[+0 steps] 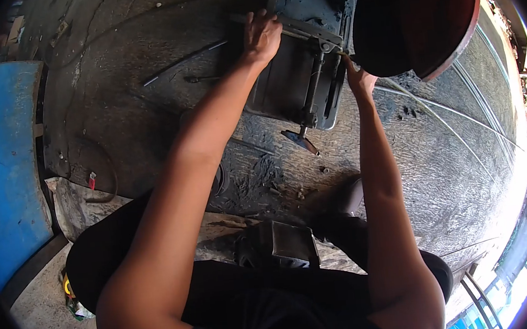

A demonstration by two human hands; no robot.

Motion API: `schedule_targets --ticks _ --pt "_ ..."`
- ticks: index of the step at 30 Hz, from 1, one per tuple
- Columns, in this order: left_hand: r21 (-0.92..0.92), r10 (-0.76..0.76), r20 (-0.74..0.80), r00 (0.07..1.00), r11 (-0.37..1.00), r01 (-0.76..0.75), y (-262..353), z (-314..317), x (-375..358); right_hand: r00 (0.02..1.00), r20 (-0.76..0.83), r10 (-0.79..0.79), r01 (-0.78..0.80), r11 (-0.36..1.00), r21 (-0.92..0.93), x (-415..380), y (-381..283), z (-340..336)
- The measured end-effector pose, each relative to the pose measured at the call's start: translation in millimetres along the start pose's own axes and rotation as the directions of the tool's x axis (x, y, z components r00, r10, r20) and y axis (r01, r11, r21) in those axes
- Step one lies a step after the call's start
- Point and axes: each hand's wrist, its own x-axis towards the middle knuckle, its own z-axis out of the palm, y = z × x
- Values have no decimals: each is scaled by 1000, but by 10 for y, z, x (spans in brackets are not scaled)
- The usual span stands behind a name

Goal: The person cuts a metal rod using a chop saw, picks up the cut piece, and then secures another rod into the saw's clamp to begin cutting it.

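Note:
A metal bar [294, 31] lies across a dark metal machine base with a screw vise [313, 88], which looks like that of a cut-off saw. My left hand [263, 36] is closed around the bar near its left end. At the bar's right end is my right hand [361, 79], its fingers pressed to the bar beside the vise jaw; part of this hand is in shadow. The vise screw runs towards me and ends in a crank handle [300, 141]. Just right of my right hand hangs a big dark round part with a reddish rim [454, 54].
A thin rod [184, 63] lies on the floor left of the base. Long metal rods [447, 111] cross the floor to the right. A blue panel [9, 161] stands at the far left. Close to my legs sits a dark box-like object [292, 242]. A tape measure [68, 287] lies lower left.

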Motion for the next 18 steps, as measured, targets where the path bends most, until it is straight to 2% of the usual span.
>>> schedule_targets --ticks 3,7,11,13,15,16,18 --pt "-25 -29 72 997 999 31 12 -40 17 1000 -20 3 -3 1000 -10 -3 15 22" --pt "3 -24 42 999 1000 24 13 10 5 999 -42 6 -6 1000 -8 4 -4 21" --pt "41 -47 97 994 998 44 18 14 17 994 -95 -51 53 998 17 13 -20 -1" --pt "39 -50 110 993 998 46 10 14 15 999 20 41 -41 999 29 16 -23 -17" --pt "-23 -6 11 1000 1000 6 -5 10 3 995 57 83 -85 996 31 29 -41 -17" --pt "-25 -5 11 1000 1000 5 -12 -1 1 988 92 126 -129 991 32 24 -9 4" --pt "-16 20 -4 1000 1000 -20 -20 -24 2 994 52 95 -96 995 23 10 43 70"
